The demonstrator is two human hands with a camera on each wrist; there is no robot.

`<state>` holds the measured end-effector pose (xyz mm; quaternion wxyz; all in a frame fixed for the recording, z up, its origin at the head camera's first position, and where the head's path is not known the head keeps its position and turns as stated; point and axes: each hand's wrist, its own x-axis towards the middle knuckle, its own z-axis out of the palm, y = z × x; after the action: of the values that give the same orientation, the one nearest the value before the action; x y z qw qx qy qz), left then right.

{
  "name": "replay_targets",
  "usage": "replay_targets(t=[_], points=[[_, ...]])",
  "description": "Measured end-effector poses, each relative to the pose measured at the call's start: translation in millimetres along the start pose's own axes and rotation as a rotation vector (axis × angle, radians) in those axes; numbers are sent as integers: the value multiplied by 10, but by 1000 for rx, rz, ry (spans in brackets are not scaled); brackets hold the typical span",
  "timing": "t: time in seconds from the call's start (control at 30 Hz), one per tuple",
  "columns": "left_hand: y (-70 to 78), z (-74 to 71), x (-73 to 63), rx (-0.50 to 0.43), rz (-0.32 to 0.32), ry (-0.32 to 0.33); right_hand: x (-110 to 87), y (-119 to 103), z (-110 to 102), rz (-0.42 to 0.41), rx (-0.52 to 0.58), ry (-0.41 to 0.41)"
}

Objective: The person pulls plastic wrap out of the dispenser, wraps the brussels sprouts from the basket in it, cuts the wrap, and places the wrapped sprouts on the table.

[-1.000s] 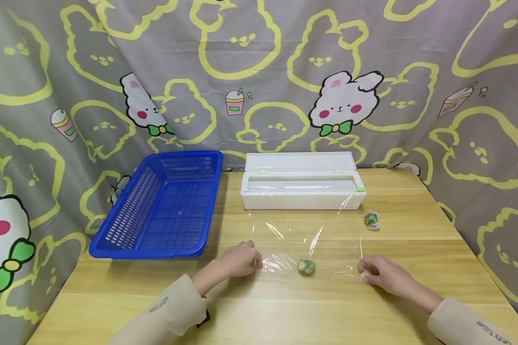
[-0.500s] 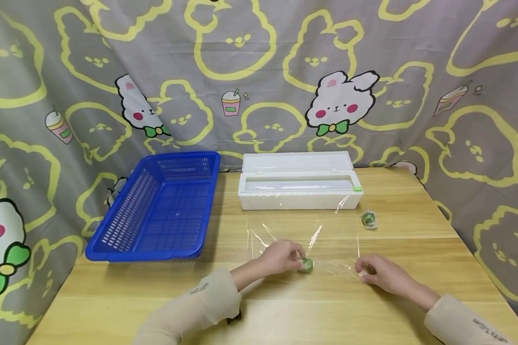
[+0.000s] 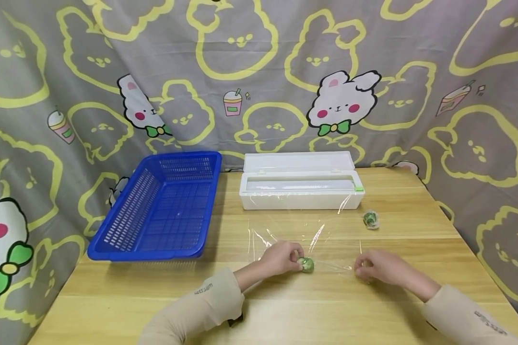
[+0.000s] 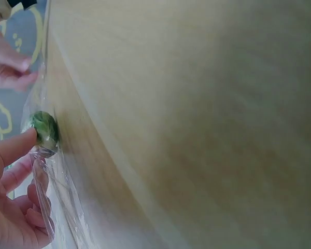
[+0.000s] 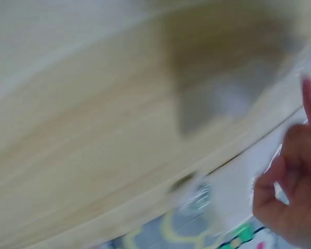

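A small green Brussels sprout [image 3: 307, 264] lies at the near edge of a sheet of clear plastic wrap [image 3: 317, 235] drawn out over the table. My left hand [image 3: 281, 258] holds the sprout's left side between thumb and fingers. Up close in the left wrist view, the thumb presses the sprout [image 4: 45, 132], and film lies over the curled fingers. To the right, my right hand [image 3: 382, 270] pinches the wrap's near right corner with thumb and finger. The right wrist view shows that hand [image 5: 295, 176] curled, with glints of film beside it.
Behind the sheet stands an open white wrap dispenser [image 3: 302, 201] with a green slider [image 3: 359, 189] at its right end. A blue plastic basket [image 3: 205, 218] stands on the left. A film-wrapped sprout [image 3: 370, 219] lies right of the dispenser. A patterned curtain [image 3: 267, 62] hangs behind.
My left hand has moved right from the film's left corner to the sprout and taken hold of it, turning it slightly. The right hand stays near the right corner, its wrist shifting a little.
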<state>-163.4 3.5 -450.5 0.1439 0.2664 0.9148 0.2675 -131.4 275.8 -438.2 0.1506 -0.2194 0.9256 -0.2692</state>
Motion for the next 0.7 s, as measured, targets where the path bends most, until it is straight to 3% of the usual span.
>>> replay_targets(t=[0.17, 0.3, 0.7], points=[[-38, -15, 4, -15, -10, -1, 284, -347, 203, -83, 46, 139], [-47, -20, 23, -36, -20, -15, 471, -533, 384, -117, 77, 144], [-66, -34, 49, -89, -30, -51, 575, -535, 488, -126, 102, 153]])
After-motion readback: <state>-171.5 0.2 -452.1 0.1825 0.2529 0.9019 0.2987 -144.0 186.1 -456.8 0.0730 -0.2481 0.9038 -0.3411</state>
